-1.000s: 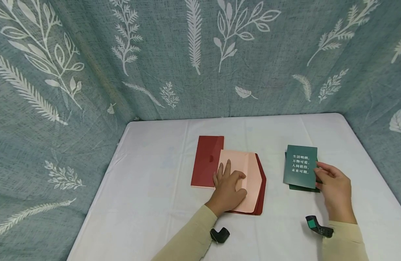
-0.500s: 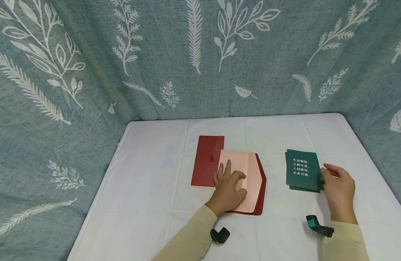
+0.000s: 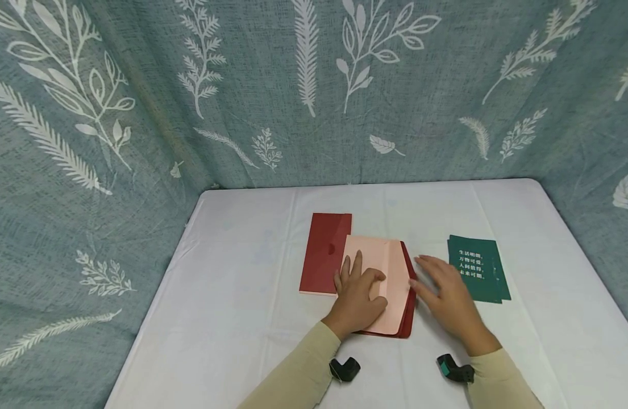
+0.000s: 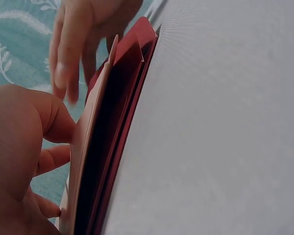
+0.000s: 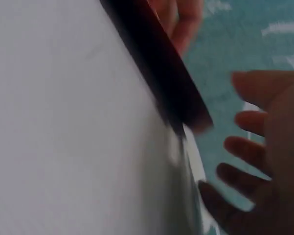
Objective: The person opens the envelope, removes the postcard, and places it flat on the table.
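Observation:
A small stack of envelopes [image 3: 395,261], pale pink on top with dark red beneath, lies mid-table with its pointed flap to the right. My left hand [image 3: 356,301] rests on the pink face, fingers spread and the forefinger bent toward the thumb. Seen edge-on in the left wrist view, the stack [image 4: 124,88] shows gaps between its layers. My right hand [image 3: 449,298] is at the flap side, fingers loosely extended, thumb tip right by the flap's edge. In the right wrist view nothing lies between its fingers [image 5: 249,152].
Several dark green cards [image 3: 479,261] with white characters lie overlapped to the right, partly behind my right hand. Another red envelope [image 3: 321,250] lies at the stack's back left. A white cloth covers the table [image 3: 242,272]; a leaf-patterned blue-green curtain [image 3: 273,85] surrounds it.
My right hand has set the upper green card down on the other cards, let go of them and moved left to the envelope flap. My left hand has stayed in place.

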`<state>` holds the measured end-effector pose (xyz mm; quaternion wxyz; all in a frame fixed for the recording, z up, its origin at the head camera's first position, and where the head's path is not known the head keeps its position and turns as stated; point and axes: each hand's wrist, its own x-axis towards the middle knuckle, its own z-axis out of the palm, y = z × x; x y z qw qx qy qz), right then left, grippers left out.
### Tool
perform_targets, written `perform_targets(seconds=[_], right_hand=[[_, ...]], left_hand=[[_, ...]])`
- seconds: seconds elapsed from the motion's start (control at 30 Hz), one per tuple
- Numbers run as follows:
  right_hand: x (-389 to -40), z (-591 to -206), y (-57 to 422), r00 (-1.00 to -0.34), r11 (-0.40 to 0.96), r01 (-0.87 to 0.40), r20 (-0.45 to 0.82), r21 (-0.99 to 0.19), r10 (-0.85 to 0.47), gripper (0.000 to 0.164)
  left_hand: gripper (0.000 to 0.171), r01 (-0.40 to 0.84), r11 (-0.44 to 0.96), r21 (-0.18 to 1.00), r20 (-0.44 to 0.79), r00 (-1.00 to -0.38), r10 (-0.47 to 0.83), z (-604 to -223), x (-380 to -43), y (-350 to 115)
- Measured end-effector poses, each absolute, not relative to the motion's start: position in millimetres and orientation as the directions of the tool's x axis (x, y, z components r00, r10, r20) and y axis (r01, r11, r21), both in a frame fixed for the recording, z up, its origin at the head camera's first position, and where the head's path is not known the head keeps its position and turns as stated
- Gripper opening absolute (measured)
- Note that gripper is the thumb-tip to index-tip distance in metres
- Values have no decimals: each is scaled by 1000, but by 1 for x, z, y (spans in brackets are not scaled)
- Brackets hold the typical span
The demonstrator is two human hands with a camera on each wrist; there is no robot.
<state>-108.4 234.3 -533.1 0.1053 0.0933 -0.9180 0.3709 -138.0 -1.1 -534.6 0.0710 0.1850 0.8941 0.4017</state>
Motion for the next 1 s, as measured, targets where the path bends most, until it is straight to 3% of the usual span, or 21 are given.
perform_targets(seconds=[0.1,0.23,0.5,0.67,1.0], right_hand=[[-106,-536,222,-963,752,-264,118,-603,-243,65],[-105,-536,218,-955,796,-259,22,-548,-295,68],[-106,-535,219,-955,783,-258,28,-566,-295,70],[-106,-537,219,-955,780,-257,26,-570,-296,70],[-107,-536,219,-956,775,-253,26,-580,-293,71]], left_hand=[[41,274,617,738,18,-921,388,-535,-139,1],[40,262,621,739,6,-923,384,-534,-138,2],[36,222,589,777,-3,-935,355,-533,-140,-3],[31,136,512,848,-48,-943,329,-526,-144,-13],[44,-48,279,959,-109,-972,208,-505,-165,-45]])
